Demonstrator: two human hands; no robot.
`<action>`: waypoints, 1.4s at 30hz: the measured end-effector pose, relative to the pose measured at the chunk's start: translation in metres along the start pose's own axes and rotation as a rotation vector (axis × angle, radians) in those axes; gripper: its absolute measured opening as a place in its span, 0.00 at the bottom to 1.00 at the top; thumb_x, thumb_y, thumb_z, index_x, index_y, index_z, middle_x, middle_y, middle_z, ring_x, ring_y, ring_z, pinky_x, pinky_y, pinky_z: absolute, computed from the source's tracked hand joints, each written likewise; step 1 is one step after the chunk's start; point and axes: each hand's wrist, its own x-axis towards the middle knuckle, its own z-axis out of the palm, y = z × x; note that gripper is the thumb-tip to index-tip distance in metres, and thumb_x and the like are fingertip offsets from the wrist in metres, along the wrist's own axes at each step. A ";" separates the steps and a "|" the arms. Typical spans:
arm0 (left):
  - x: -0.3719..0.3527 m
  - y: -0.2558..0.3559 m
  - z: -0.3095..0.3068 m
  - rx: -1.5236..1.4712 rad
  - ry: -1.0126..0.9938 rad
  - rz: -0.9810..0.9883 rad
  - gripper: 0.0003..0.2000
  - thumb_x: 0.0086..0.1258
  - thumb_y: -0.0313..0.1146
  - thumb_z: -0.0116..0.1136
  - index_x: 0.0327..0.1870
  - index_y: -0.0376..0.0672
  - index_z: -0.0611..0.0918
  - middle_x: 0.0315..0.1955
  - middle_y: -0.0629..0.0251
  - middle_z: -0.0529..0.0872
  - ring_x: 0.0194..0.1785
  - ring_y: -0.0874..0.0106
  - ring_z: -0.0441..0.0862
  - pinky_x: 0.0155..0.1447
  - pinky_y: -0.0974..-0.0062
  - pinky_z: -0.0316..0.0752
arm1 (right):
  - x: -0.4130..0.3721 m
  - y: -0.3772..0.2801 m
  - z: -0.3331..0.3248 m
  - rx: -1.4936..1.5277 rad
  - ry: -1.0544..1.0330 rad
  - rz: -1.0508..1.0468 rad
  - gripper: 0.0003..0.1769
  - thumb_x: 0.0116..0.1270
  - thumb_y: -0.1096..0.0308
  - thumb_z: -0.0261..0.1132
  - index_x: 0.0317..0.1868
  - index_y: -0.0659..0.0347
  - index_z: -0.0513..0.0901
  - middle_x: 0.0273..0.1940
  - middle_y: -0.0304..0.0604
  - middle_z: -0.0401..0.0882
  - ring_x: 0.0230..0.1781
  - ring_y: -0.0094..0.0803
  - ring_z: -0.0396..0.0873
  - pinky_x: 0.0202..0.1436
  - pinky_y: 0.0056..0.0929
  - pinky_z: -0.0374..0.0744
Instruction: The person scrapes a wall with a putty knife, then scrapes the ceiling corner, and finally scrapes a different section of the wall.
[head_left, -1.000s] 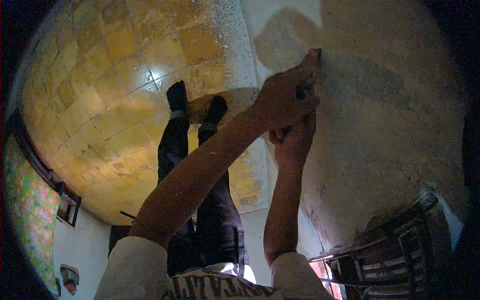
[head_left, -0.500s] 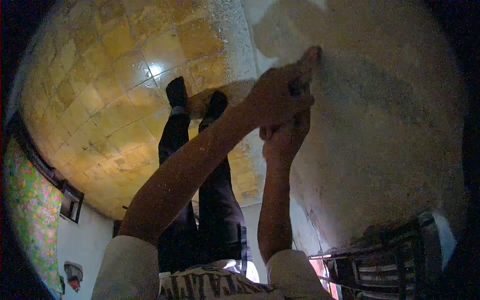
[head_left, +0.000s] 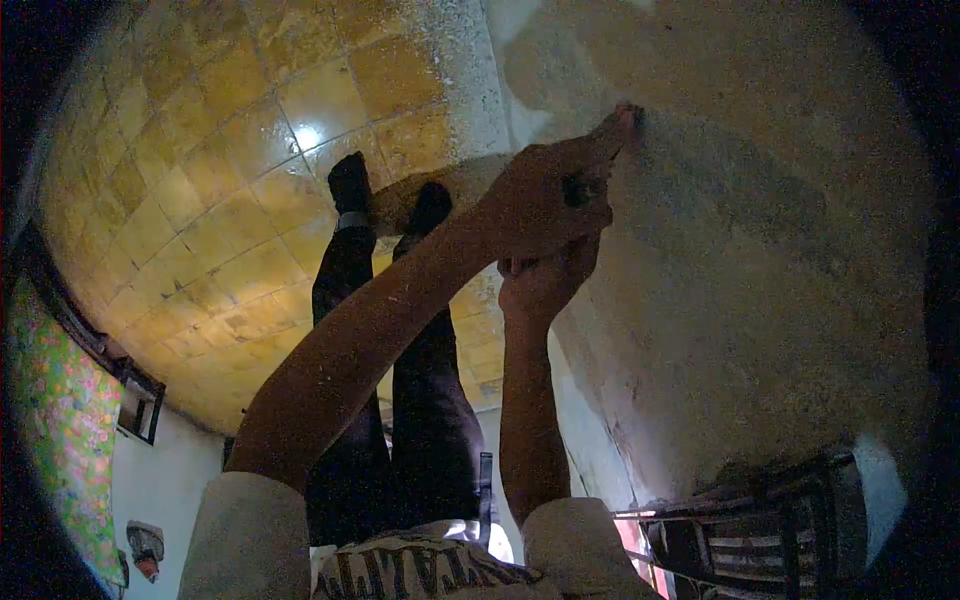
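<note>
Mostly, a dull grey-brown plastered wall (head_left: 760, 350) fills the right of the frame. Glossy yellow-brown square floor tiles (head_left: 240, 180) cover the upper left. A broad darker patch (head_left: 740, 180) marks the wall at upper right. Dark slatted furniture (head_left: 770, 540) stands at lower right; a green cloth with pink flowers (head_left: 60, 410) hangs at lower left. Around upper centre, the left hand (head_left: 545, 195) is curled, fingertips near the patch's left end; the right hand (head_left: 548, 280), fingers bent inward, sits just below. A small dark shape (head_left: 583, 189) shows within the left hand's curl; whether either hand grips it, I cannot tell.
</note>
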 end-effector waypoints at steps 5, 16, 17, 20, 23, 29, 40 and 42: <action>0.007 -0.003 -0.003 0.109 0.036 0.020 0.39 0.53 0.30 0.68 0.70 0.50 0.65 0.49 0.50 0.83 0.49 0.55 0.83 0.54 0.66 0.77 | 0.012 0.027 -0.003 -0.181 0.058 -0.065 0.22 0.65 0.66 0.62 0.58 0.65 0.72 0.48 0.42 0.77 0.39 0.26 0.76 0.40 0.23 0.78; 0.003 -0.007 -0.005 0.030 0.003 0.038 0.37 0.51 0.28 0.69 0.68 0.49 0.68 0.45 0.53 0.84 0.47 0.59 0.84 0.53 0.67 0.78 | -0.005 0.015 0.017 0.081 0.092 -0.099 0.20 0.68 0.66 0.57 0.58 0.65 0.72 0.54 0.44 0.75 0.49 0.30 0.76 0.51 0.28 0.77; 0.004 -0.006 -0.005 0.023 0.005 0.033 0.37 0.51 0.28 0.69 0.67 0.49 0.69 0.45 0.54 0.84 0.46 0.60 0.84 0.52 0.67 0.78 | -0.002 0.016 0.013 0.024 0.050 -0.177 0.20 0.68 0.66 0.57 0.58 0.65 0.72 0.54 0.44 0.75 0.50 0.30 0.76 0.52 0.29 0.77; 0.010 -0.007 -0.006 -0.053 0.008 -0.003 0.37 0.51 0.27 0.69 0.67 0.50 0.69 0.43 0.55 0.84 0.45 0.61 0.84 0.52 0.68 0.79 | 0.012 0.023 0.008 -0.092 -0.008 -0.242 0.20 0.68 0.65 0.58 0.57 0.66 0.72 0.54 0.44 0.75 0.50 0.30 0.76 0.52 0.29 0.77; 0.009 -0.008 -0.005 0.075 0.021 0.023 0.38 0.51 0.27 0.69 0.68 0.51 0.68 0.45 0.56 0.84 0.46 0.63 0.84 0.51 0.68 0.79 | 0.010 0.016 0.014 -0.088 0.026 -0.137 0.20 0.67 0.65 0.59 0.56 0.66 0.72 0.53 0.44 0.76 0.50 0.31 0.76 0.54 0.30 0.76; 0.011 -0.016 -0.001 -0.117 -0.085 -0.023 0.42 0.53 0.25 0.66 0.72 0.56 0.61 0.55 0.55 0.80 0.47 0.64 0.84 0.55 0.69 0.79 | 0.016 0.047 0.000 -0.149 0.028 -0.398 0.18 0.65 0.68 0.62 0.53 0.66 0.73 0.49 0.43 0.76 0.49 0.30 0.75 0.55 0.31 0.74; 0.012 -0.012 -0.006 0.179 0.057 0.097 0.42 0.55 0.22 0.63 0.73 0.59 0.59 0.58 0.58 0.78 0.49 0.63 0.84 0.57 0.70 0.78 | 0.021 0.040 0.003 -0.278 -0.022 -0.399 0.18 0.64 0.68 0.65 0.52 0.64 0.75 0.49 0.40 0.77 0.47 0.26 0.74 0.53 0.27 0.73; 0.009 -0.014 -0.004 0.142 -0.005 0.063 0.43 0.55 0.22 0.63 0.73 0.60 0.59 0.59 0.58 0.78 0.51 0.63 0.83 0.57 0.71 0.77 | 0.014 0.020 0.013 -0.288 0.016 -0.400 0.17 0.64 0.68 0.65 0.51 0.64 0.75 0.49 0.40 0.77 0.47 0.26 0.74 0.53 0.27 0.73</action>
